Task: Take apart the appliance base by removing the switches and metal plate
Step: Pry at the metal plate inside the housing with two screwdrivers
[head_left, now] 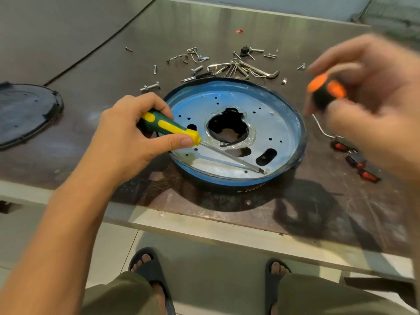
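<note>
On the desk (pixel 295 208), near its front edge, lies the round appliance base (pixel 294 123), open side up, its blue rim enclosing the metal plate (pixel 270 126). The plate sits inside the base. It is silver, pierced with small holes and two oblong slots, and has a ragged black opening at its centre. The left hand (pixel 127 137) reaches over the left rim, its fingers (pixel 156 103) curled round the green-and-yellow screwdriver (pixel 170 128). The shaft slants across the plate, and its tip touches the plate close to the near-right rim. The right hand (pixel 372 94), blurred, hangs above the desk just right of the base, its fingers wrapped round a black-and-orange tool handle (pixel 325 92); any shaft on it cannot be made out. Below that hand, on the desk and apart from the base, lie the switches (pixel 368 176), black with red rockers. They are partly hidden by the hand, with a white wire (pixel 318 127) beside them. Behind the base lies a scatter of loose screws, bolts and hex keys (pixel 227 67). A dark round cover (pixel 25 112) rests well to the left. The person's feet in dark slippers (pixel 147 264) stand on the tiled floor by the desk's edge.
</note>
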